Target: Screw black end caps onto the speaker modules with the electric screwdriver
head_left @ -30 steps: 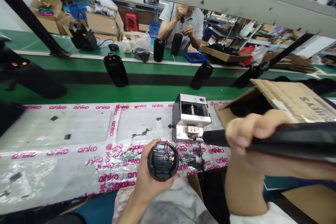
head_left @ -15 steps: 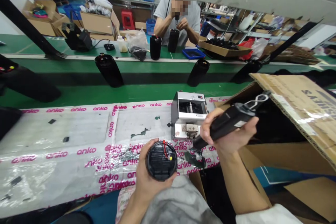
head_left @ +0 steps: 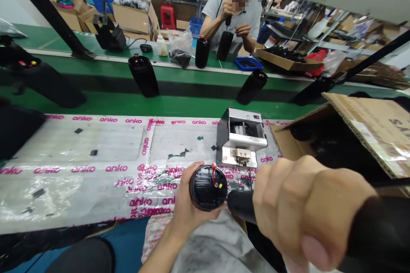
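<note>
My left hand (head_left: pixel 188 211) is wrapped round a black cylindrical housing (head_left: pixel 206 194), its round end facing up toward me. A red wire and a small yellow connector show at that end. My right hand (head_left: pixel 307 204) grips a black electric screwdriver (head_left: pixel 241 205), its nose pointing left beside the rim of the housing. The tip of the screwdriver is hard to make out, and I cannot tell whether it touches the housing. Just beyond my hands stands a silver screw feeder (head_left: pixel 245 134).
A cardboard box (head_left: pixel 361 132) with dark contents opens at the right. Several black cylinders (head_left: pixel 144 76) stand on the green conveyor (head_left: pixel 188 104). Across it, a person (head_left: pixel 230 21) works with a tool on another cylinder. A blue tray (head_left: pixel 248 63) lies near that person.
My right hand has swung the screwdriver down and closer to me, its nose now beside the housing. The left hand still holds the housing. The view has shifted slightly.
</note>
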The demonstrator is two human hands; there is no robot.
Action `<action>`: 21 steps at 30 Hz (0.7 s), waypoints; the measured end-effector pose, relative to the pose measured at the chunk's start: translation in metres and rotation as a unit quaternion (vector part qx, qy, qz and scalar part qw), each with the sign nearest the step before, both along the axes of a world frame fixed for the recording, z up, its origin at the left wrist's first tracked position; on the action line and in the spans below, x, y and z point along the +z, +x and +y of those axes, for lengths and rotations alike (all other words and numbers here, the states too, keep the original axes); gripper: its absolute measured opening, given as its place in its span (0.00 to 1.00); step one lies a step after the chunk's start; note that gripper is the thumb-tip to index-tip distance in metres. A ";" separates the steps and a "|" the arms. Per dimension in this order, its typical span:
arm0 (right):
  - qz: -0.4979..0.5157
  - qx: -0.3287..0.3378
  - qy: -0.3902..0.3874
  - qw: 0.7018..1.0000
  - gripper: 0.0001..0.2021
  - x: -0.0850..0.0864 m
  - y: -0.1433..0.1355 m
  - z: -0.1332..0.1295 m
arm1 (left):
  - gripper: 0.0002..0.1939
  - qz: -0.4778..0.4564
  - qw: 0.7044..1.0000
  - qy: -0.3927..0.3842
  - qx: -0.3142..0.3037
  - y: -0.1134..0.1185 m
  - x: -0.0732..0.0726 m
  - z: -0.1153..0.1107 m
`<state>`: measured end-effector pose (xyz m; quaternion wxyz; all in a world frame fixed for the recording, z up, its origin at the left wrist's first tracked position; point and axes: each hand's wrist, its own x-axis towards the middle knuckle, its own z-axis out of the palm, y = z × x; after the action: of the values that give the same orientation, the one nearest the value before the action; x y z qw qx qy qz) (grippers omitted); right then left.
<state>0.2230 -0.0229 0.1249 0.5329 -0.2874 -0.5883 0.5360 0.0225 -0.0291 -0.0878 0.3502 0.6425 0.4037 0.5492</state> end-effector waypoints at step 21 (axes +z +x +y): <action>-0.039 0.244 0.060 0.967 0.24 -0.018 -0.018 0.022 | 0.52 -0.001 0.999 0.034 0.022 0.006 -0.006 -0.002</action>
<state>0.2050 -0.0004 0.1066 0.3785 -0.1236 -0.6920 0.6021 0.0284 -0.0310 -0.0936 0.3162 0.6446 0.3983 0.5708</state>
